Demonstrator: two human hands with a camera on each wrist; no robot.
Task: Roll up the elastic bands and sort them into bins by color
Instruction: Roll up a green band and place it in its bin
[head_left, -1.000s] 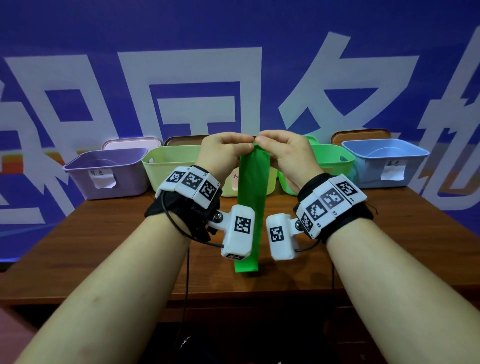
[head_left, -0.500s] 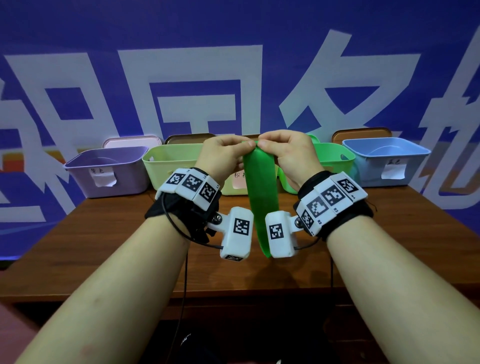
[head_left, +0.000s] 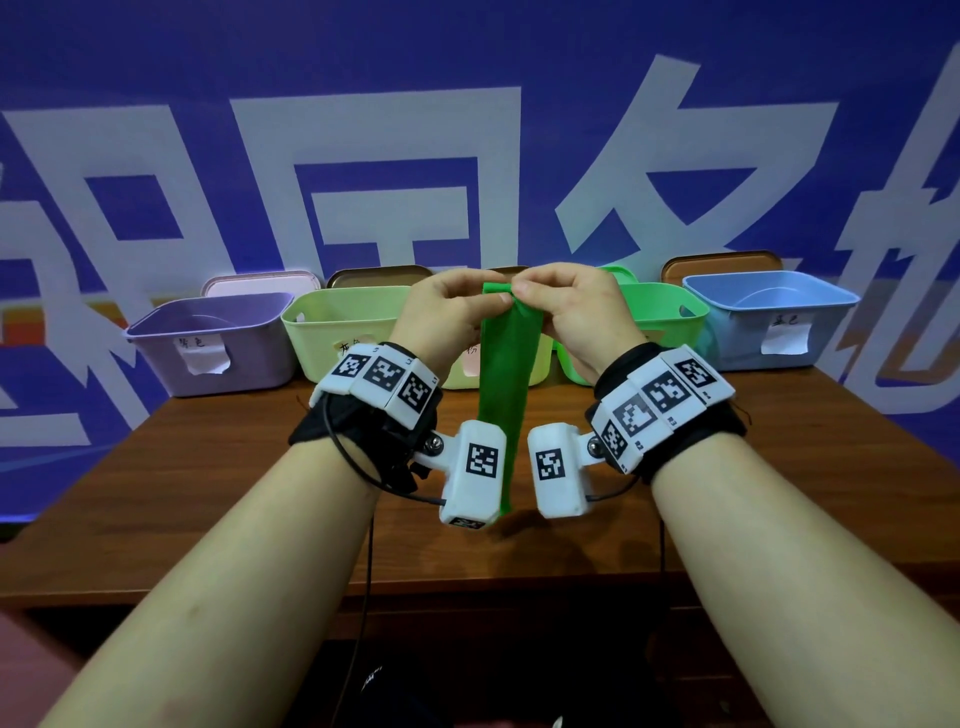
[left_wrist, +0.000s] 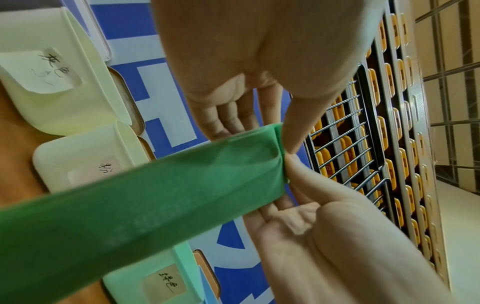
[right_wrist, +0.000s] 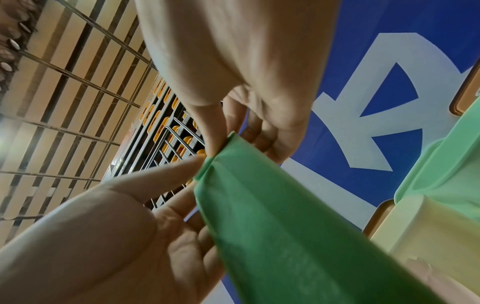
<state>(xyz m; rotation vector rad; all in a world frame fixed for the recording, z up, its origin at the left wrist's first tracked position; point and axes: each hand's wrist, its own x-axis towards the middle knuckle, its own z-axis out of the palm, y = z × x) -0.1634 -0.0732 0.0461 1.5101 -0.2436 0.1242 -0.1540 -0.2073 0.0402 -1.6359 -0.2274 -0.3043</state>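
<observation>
A green elastic band (head_left: 506, 374) hangs down over the wooden table (head_left: 208, 493), its lower end between the two wrist cameras. Both hands hold its top edge in front of the bins. My left hand (head_left: 488, 299) pinches the left part of that edge. My right hand (head_left: 519, 291) pinches the right part, and a small fold shows there. The left wrist view shows the band (left_wrist: 155, 195) running to the folded end between thumb tips. The right wrist view shows the same fold on the band (right_wrist: 285, 226).
A row of bins stands along the table's far edge: purple bin (head_left: 208, 338), pale green bin (head_left: 343, 327), a pale bin (head_left: 462, 371) half hidden behind the hands, green bin (head_left: 670, 312), blue bin (head_left: 774, 312). Each carries a paper label. Behind is a blue banner wall.
The hanging end of the band has risen a little and the strip has turned narrower. The top edge is now folded over between the fingertips. Both hands stay close together.
</observation>
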